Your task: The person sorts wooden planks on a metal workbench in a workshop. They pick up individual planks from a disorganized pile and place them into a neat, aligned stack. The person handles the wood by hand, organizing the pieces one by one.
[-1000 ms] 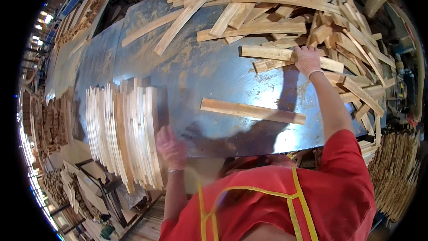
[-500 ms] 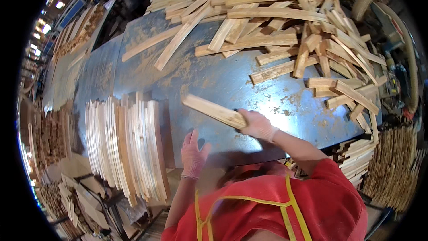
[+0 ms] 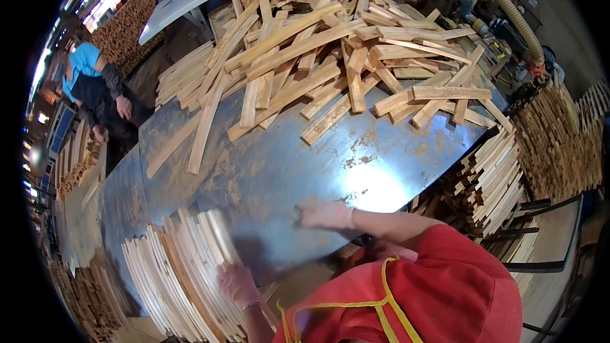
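Observation:
My left hand point(image 3: 237, 284), in a pale glove, is at the right end of a row of wooden strips point(image 3: 166, 273) stood side by side on the table's near edge. Its fingers curl against the rightmost light strip point(image 3: 217, 236). Out over the grey metal tabletop point(image 3: 279, 184), to the right of that row, is my right hand point(image 3: 325, 214), also gloved. Motion blurs it; the fingers seem apart, and no wood shows in them.
A loose heap of wooden pieces point(image 3: 318, 57) covers the table's far side. Stacked strips point(image 3: 492, 181) stand beyond the right edge. A ribbed hose point(image 3: 508, 0) hangs at the far right. Another person point(image 3: 95, 89) in a blue shirt stands at the far left.
The wooden piece that was in my right hand has left it. My left hand has moved left and down onto the row of strips. The view has shifted, bringing the other person into sight.

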Demonstrator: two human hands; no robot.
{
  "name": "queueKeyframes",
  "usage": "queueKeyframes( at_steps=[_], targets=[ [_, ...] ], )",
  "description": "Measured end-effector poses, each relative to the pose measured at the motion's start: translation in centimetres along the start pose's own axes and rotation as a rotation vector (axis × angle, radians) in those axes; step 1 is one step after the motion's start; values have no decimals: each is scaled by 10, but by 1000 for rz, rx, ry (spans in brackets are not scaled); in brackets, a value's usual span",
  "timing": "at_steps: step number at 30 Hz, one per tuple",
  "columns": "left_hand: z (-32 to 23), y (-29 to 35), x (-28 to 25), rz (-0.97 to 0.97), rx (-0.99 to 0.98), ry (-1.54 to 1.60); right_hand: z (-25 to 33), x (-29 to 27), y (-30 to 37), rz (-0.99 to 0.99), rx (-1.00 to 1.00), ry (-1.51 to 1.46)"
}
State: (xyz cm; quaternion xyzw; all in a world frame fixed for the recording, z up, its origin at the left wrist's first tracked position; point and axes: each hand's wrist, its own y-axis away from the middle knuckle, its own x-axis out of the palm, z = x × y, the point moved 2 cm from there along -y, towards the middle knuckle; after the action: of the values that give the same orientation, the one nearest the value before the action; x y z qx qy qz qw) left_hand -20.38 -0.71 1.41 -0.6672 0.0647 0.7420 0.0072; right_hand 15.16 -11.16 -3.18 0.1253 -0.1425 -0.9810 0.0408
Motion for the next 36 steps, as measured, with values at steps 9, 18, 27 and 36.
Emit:
queueKeyframes(
  at_steps=[9,18,27,36],
  targets=[
    [-102,-40,-14,-251,169,12,-85,-340,43,-821,-12,-1084],
    [-538,-132,-139,177,692,806,-105,-517,25,-1272,-11,-1266],
    [-767,-180,-153,740,457,1648,-92,-546,20,-1175,-26,-1527],
    [-641,-47,-35,372,522,1439,-118,-416,82,-992,-241,241]
  ],
)
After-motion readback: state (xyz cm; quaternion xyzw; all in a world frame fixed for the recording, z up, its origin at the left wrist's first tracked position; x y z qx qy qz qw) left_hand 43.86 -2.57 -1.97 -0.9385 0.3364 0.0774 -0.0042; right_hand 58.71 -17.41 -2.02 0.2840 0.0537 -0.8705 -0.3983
